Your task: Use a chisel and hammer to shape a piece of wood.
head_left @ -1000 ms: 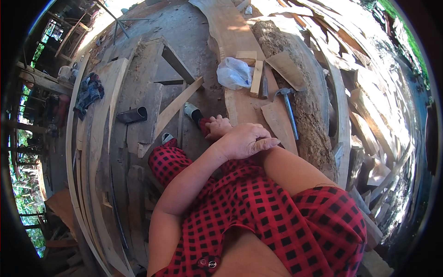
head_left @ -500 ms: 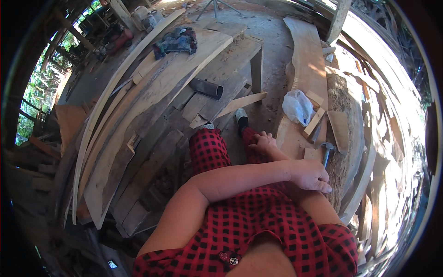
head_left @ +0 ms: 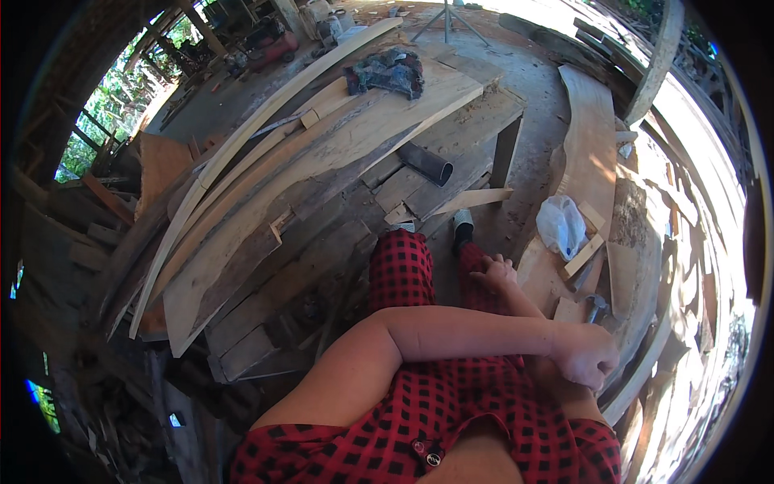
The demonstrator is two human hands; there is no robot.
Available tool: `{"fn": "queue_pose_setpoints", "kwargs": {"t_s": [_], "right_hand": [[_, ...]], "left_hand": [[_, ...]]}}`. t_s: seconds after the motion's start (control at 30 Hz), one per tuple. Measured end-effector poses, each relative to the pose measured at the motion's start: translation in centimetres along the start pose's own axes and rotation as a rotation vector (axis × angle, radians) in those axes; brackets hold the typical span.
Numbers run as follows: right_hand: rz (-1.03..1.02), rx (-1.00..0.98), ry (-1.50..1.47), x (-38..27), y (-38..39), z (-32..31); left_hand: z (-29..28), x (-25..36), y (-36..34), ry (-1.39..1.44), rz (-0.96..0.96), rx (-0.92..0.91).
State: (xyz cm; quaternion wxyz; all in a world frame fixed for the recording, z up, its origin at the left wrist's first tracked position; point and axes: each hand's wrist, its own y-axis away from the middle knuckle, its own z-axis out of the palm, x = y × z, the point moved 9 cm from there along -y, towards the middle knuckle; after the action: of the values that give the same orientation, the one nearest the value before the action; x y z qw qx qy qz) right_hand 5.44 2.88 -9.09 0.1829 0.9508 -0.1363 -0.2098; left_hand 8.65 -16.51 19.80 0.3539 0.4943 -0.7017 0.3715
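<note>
My left arm crosses my checked red-and-black shirt, and my left hand [head_left: 584,355] curls over my right forearm near the elbow, its fingers closed on it. My right hand [head_left: 496,272] rests on my checked trouser leg with fingers spread, holding nothing. Just right of my hands, on a long board [head_left: 595,121], lie a crumpled clear plastic bag [head_left: 560,224], small wood blocks [head_left: 583,255] and a hammer [head_left: 597,308], mostly hidden behind my left hand.
Long planks [head_left: 258,242] lie stacked on my left, with a dark cloth [head_left: 387,74] and a black tube [head_left: 425,163] among the timber. A post [head_left: 657,60] and metal stand [head_left: 447,24] stand beyond. Scrap wood [head_left: 677,266] fills the right side.
The view has swung left, so the planks and bag appear further right. My left hand has slid down my right forearm toward the elbow. My right hand stays on my leg.
</note>
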Motion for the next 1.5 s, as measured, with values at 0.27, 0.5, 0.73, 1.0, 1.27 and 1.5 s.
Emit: {"fn": "queue_pose_setpoints", "kwargs": {"t_s": [0.27, 0.5, 0.73, 1.0, 1.27, 1.5], "right_hand": [[-0.025, 0.07, 0.011, -0.4, -0.7, 0.4], [-0.011, 0.078, 0.006, 0.1, -0.1, -0.1], [-0.008, 0.068, 0.011, 0.0, -0.4, -0.2], [-0.008, 0.015, 0.006, -0.1, -0.6, 0.0], [-0.03, -0.199, 0.095, -0.6, -1.0, -0.6], [-0.681, 0.038, -1.002, -2.0, 2.4, -14.4]], "left_hand": [[0.5, -4.0, 1.8, 0.359, -0.152, -0.225], [-1.2, -12.9, 3.5, -0.015, -0.382, -0.226], [-0.1, -7.7, 1.4, -0.156, -0.245, -0.091], [-0.7, -0.9, 0.5, 0.339, -0.036, -0.152], [1.1, -5.6, 3.1, 0.318, 0.112, -0.207], [-9.9, -9.0, 9.2, -0.574, -0.412, 0.31]]}}
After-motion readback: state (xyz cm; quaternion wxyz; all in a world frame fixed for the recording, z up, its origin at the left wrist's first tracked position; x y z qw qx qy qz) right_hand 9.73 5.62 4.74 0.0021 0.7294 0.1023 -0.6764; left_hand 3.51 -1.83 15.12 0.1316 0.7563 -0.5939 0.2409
